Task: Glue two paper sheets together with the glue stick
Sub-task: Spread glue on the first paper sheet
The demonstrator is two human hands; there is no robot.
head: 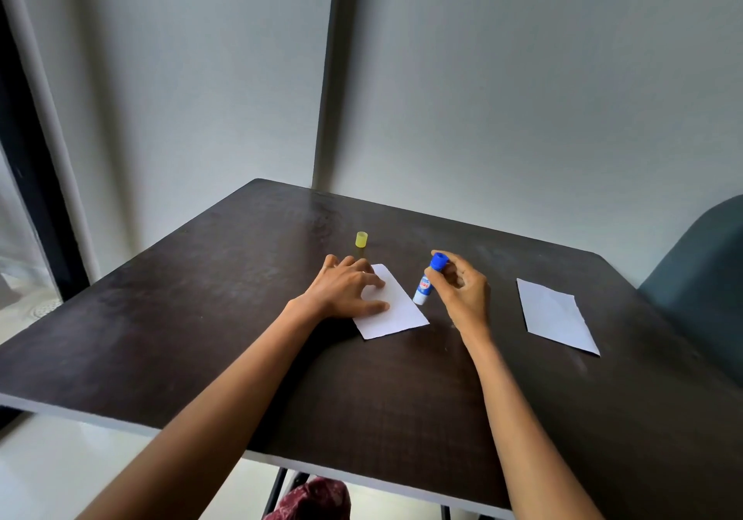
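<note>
Your left hand (345, 288) lies flat on the near sheet (396, 304), fingers spread and open, pinning its left part to the table (201, 318). Your right hand (462, 292) grips the glue stick (428, 280) between thumb and fingertips at its blue end, the white body tilted down so the lower end sits at the sheet's right edge. Whether that end touches the paper, or how much glue shows, you cannot tell from here.

The yellow cap (362, 239) stands upright on the table just beyond your left hand, so the stick is uncapped. The second sheet (557, 316) lies well apart to your right, untouched.

The step in hand looks like applying glue to the first sheet; nothing suggests the sheets are joined yet.

Next, the move calls for steady strokes of the stick across the exposed paper while your left hand keeps it from sliding. Your palm covers part of the sheet, so you will likely need to shift it to reach that area. Then the second sheet has to be brought over and aligned edge to edge before pressing.
</note>
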